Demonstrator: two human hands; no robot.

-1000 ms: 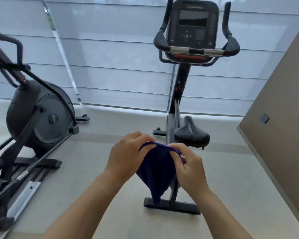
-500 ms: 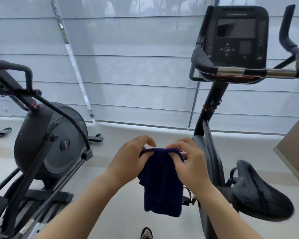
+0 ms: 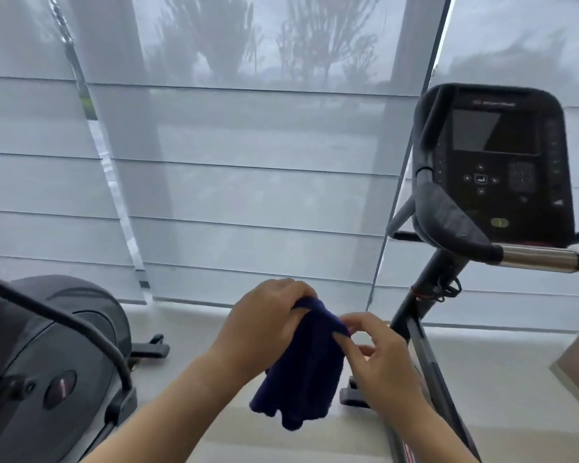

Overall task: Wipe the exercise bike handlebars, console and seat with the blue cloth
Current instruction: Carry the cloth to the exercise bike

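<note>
Blue cloth (image 3: 301,369) in two-handed pinch: left hand (image 3: 264,325), right hand (image 3: 381,369), knuckles up.

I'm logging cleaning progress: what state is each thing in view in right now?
blue cloth: bunched, hanging from both hands, clear of the bike.
left hand: grips the cloth's top edge.
right hand: pinches the cloth's upper corner.
console: screen dark, nothing touching it.
handlebars: no hand or cloth on them.
blinds: lowered over the window.
</note>
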